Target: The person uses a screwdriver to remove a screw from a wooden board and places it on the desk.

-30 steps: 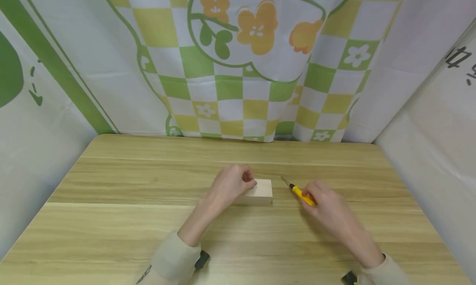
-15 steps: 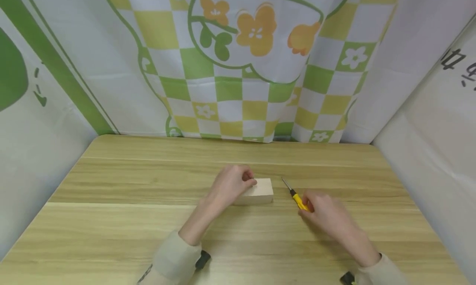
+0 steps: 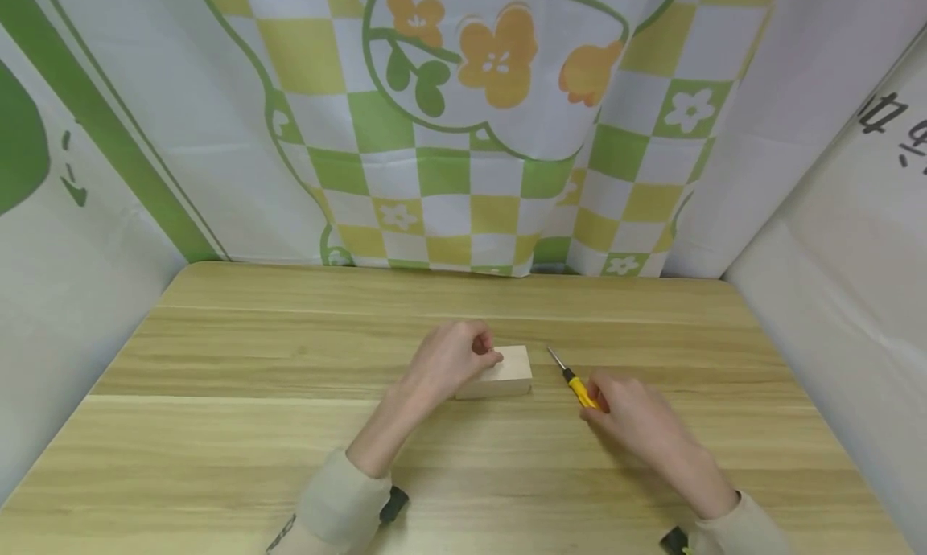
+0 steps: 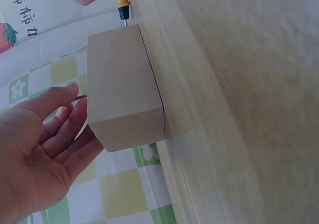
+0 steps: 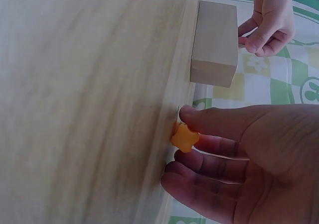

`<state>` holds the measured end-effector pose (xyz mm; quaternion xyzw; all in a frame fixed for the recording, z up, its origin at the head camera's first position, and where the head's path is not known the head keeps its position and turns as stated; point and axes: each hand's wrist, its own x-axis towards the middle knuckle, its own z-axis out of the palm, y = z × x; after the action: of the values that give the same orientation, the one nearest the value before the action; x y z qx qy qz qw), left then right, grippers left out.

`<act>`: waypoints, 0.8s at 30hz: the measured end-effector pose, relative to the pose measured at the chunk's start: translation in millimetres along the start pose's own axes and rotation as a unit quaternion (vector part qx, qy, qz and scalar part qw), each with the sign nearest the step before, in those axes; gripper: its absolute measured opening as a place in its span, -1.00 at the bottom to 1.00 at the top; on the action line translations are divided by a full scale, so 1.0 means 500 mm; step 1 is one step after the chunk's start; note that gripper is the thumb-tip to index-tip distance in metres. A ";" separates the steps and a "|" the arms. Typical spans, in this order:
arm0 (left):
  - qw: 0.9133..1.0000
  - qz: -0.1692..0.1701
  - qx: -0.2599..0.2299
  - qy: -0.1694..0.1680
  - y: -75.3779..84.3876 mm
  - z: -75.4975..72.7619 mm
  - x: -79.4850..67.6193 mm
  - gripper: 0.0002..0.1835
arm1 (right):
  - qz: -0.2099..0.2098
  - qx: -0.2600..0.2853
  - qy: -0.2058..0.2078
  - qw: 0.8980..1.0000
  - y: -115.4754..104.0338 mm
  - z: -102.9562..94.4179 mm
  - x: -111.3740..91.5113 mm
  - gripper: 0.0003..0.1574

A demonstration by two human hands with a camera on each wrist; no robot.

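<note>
A pale rectangular wooden block [image 3: 514, 364] lies on the table. Over its top, my left hand [image 3: 451, 363] pinches a thin screw [image 4: 80, 98] between thumb and finger; the screw's point meets the block's upper face in the left wrist view. To the right, a screwdriver [image 3: 577, 386] with a yellow handle, black collar and metal shaft lies at a slant, its tip pointing away and toward the block. My right hand [image 3: 640, 418] holds the handle between thumb and fingers. The handle's star-shaped end [image 5: 185, 138] shows in the right wrist view.
The wood-grain table [image 3: 217, 458] extends around both hands. A checked, flowered curtain [image 3: 449, 169] hangs along its back edge, and pale cloth walls [image 3: 833, 298] stand at both sides.
My right hand has shifted slightly down along the screwdriver, and the handle has swung a little toward me and left. The left hand stays at the block with the screw.
</note>
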<state>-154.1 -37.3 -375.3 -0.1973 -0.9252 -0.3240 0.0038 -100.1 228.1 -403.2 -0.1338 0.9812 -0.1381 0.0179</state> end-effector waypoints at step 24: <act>0.999 0.001 -0.037 0.007 -0.006 0.008 0.018 -0.88 | 0.011 0.009 0.005 1.000 -0.003 0.002 -0.002 -0.70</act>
<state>-162.9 -33.6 -379.0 -0.1954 -0.9125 -0.3594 0.0036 -98.9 226.7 -403.9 -0.1217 0.9815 -0.1471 0.0160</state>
